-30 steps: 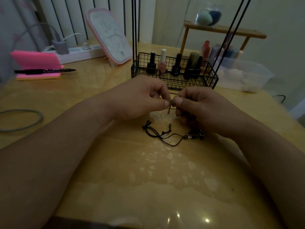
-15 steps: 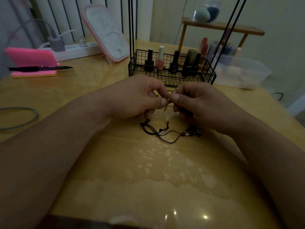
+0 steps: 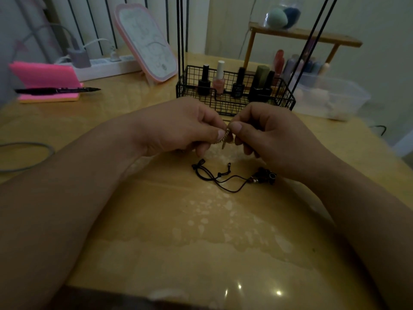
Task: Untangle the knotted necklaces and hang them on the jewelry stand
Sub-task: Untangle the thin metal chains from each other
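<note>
A: Hands, status?
B: Held close together over the glossy yellow table [image 3: 201, 242]. The left hand [image 3: 178, 128] and right hand [image 3: 274, 139] each pinch the thin gold chain necklace [image 3: 223, 137] between thumb and forefinger; a short end dangles between them.
A: Other item?
B: The black cord necklace with dark beads [image 3: 214, 176] lies loose on the table just below the hands. The black wire basket stand with tall rods [image 3: 234, 101] is behind, holding nail polish bottles [image 3: 218, 77].
</note>
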### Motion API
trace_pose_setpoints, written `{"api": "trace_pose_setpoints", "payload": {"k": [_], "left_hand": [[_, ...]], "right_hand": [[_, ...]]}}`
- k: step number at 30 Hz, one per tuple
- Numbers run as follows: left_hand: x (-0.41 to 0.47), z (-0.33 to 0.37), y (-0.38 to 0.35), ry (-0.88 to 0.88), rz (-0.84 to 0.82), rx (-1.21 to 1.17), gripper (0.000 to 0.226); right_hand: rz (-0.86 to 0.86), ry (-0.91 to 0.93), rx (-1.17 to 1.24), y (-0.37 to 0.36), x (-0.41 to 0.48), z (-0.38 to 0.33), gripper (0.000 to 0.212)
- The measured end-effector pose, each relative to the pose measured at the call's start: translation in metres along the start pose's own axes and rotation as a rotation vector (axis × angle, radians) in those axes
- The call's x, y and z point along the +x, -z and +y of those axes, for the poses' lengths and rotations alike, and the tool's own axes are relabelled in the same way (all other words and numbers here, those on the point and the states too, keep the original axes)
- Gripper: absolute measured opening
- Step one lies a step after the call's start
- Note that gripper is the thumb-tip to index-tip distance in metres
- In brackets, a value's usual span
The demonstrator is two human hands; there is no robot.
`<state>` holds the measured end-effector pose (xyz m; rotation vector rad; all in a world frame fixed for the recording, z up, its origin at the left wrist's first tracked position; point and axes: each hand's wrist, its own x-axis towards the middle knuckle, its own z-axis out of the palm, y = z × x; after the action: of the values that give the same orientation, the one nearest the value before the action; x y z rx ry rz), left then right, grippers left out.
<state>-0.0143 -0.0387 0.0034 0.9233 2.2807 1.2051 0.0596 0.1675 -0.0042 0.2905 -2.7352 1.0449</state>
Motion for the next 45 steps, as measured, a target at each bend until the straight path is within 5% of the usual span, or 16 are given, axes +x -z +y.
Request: {"api": "trace_pose_setpoints", "payload": {"k": [16, 22, 45], "left_hand": [[0.002, -0.002, -0.002, -0.125, 0.244, 0.092, 0.005], [0.001, -0.001, -0.001, -0.126, 0.198, 0.141, 0.005], [0.004, -0.002, -0.005, -0.191, 0.129, 0.256, 0.01]], "right_hand": [[-0.197, -0.195, 0.246, 0.015, -0.001, 0.002, 0.012], [-0.285, -0.209, 0.27, 0.018, -0.002, 0.003, 0.013], [-0.16, -0.134, 0.159, 0.015, -0.002, 0.003, 0.015]]}}
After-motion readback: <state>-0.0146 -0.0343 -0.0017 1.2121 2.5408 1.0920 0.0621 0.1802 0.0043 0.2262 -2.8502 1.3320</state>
